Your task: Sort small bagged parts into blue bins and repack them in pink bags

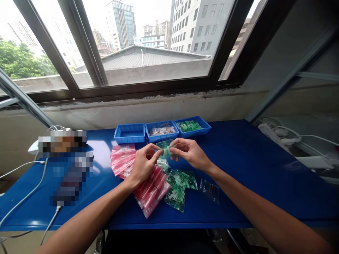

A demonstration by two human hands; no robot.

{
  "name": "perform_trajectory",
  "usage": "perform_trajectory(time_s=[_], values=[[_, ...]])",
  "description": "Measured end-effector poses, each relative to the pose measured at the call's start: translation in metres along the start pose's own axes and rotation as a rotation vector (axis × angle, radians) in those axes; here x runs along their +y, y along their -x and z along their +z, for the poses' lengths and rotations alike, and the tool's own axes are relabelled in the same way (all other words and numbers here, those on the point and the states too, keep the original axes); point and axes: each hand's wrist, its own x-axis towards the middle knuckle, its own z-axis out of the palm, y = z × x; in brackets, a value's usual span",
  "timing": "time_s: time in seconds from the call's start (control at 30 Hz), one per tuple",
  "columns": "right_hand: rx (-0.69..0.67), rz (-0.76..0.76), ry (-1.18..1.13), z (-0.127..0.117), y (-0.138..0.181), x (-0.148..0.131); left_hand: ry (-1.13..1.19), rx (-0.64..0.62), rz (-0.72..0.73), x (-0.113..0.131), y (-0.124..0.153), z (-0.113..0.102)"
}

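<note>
Left hand (144,164) and right hand (190,153) pinch one green bag (165,147) between fingertips, raised above the bench (233,158), near blue trays (129,138).

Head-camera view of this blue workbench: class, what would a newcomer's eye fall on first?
The left hand and right hand pinch a green plastic bag at the middle of the blue table. Three blue trays stand in a row behind them, with pink bags and green bags piled in front. A wide window fills the view above.

A workshop, with blue workbench (238,176) and plastic trays (129,134).
</note>
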Motion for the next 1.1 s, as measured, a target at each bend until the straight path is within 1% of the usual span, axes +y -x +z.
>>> perform_trajectory(time_s=[0.07, 0.17, 0.23, 0.3, 0.37, 0.53, 0.63, 0.7, 0.8, 0.9, 1.03, 1.1], values=[[0.029, -0.032, 0.081, 0.001, 0.0, 0.0, 0.0, 0.022, 0.008, 0.0, 0.0, 0.0], [0.108, -0.098, 0.21, 0.001, 0.0, 0.002, 0.017, 0.043, -0.008, -0.001, 0.0, 0.0], [0.13, -0.115, 0.234, 0.001, 0.001, 0.004, 0.047, 0.046, -0.02, -0.002, 0.0, 0.001], [0.126, -0.111, 0.205, 0.002, 0.003, 0.006, 0.076, 0.047, -0.005, -0.003, 0.0, 0.001], [0.115, -0.127, 0.175, 0.002, 0.004, 0.007, 0.082, 0.065, 0.044, -0.005, 0.0, 0.001], [0.163, -0.288, 0.231, 0.004, 0.007, 0.007, -0.024, 0.144, 0.221, -0.007, 0.0, 0.0], [0.183, -0.35, 0.289, 0.004, 0.008, 0.005, -0.079, 0.141, 0.287, -0.008, 0.0, -0.001], [0.184, -0.377, 0.316, 0.004, 0.009, 0.004, -0.085, 0.138, 0.304, -0.009, 0.0, -0.001], [0.188, -0.388, 0.334, 0.003, 0.008, 0.003, -0.086, 0.145, 0.294, -0.009, 0.0, -0.001], [0.183, -0.357, 0.3, 0.003, 0.008, 0.002, -0.079, 0.135, 0.256, -0.007, 0.0, -0.001], [0.131, -0.24, 0.235, 0.006, 0.009, -0.002, -0.023, 0.081, 0.144, -0.002, 0.0, 0.0], [0.127, -0.171, 0.217, 0.008, 0.01, -0.005, 0.031, 0.057, 0.071, 0.0, 0.001, 0.0]])
